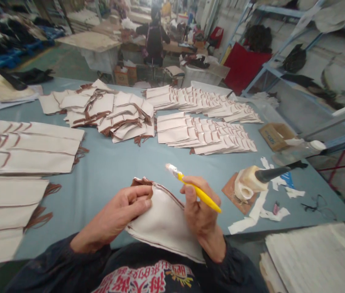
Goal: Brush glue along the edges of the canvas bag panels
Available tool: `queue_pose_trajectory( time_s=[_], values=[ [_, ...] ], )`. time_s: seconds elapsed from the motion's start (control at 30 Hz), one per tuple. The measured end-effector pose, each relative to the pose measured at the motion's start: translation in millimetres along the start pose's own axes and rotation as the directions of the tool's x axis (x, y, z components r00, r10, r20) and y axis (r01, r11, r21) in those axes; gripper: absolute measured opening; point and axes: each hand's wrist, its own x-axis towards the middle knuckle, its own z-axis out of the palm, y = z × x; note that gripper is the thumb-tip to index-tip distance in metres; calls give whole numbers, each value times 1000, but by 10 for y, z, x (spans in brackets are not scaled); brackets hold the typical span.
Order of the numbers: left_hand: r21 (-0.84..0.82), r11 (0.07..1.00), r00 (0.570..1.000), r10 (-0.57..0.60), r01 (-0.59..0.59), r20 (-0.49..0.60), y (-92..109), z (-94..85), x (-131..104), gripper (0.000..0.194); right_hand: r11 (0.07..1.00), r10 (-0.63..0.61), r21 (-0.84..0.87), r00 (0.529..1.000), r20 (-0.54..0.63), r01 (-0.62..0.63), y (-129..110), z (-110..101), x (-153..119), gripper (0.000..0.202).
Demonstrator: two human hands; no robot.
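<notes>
A cream leather-like piece (166,219) with brown edges is held near my body, over the table's front edge. My left hand (132,205) grips its upper left corner between thumb and fingers. In my right hand (201,207) is a yellow-handled brush (201,195), its pale bristles pointing up and left, apart from the piece. The lower part of that hand lies against the piece's right edge. To the right, a glue pot (245,189) with a dark spout-like part stands on a brown square.
Overlapping rows of cream pieces (205,132) lie at the back right, with a loose heap (111,108) beside them. More stacks (25,142) cover the left side. Paper strips (251,213), a small cardboard box (276,136) and a clear bottle (300,150) are at the right. A person (154,38) sits farther back.
</notes>
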Motion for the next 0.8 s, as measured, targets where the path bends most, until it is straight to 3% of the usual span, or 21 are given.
queue_pose_trajectory(
  time_s=[0.1, 0.2, 0.33, 0.43, 0.53, 0.67, 0.8],
  values=[
    [-56, 998, 999, -24, 26, 29, 4, -21, 38, 48, 996, 84, -33, 994, 76, -82, 5, 129, -100, 21],
    [-26, 999, 999, -19, 21, 48, -7, -96, 84, 49, 992, 119, -34, 992, 36, -118, 51, 188, -113, 25],
    [218, 970, 994, 109, -109, 12, -100, -296, 76, 54, 964, 243, -89, 967, -75, -249, 229, 112, -52, 29],
    [417, 897, 988, 149, -147, 29, -201, -381, 41, 39, 939, 314, -115, 943, -106, -325, 356, 74, -33, 36],
    [494, 849, 983, 166, -186, 85, -248, -321, 26, 26, 932, 340, -109, 937, -77, -347, 416, 136, -46, 38],
    [513, 811, 959, 224, -281, 171, -229, -182, 7, 25, 929, 355, -89, 933, -67, -360, 409, 204, -57, 36],
    [589, 745, 945, 308, -313, 111, -253, -160, -5, 23, 931, 363, 10, 925, -114, -365, 255, 33, -61, 31]
  ],
)
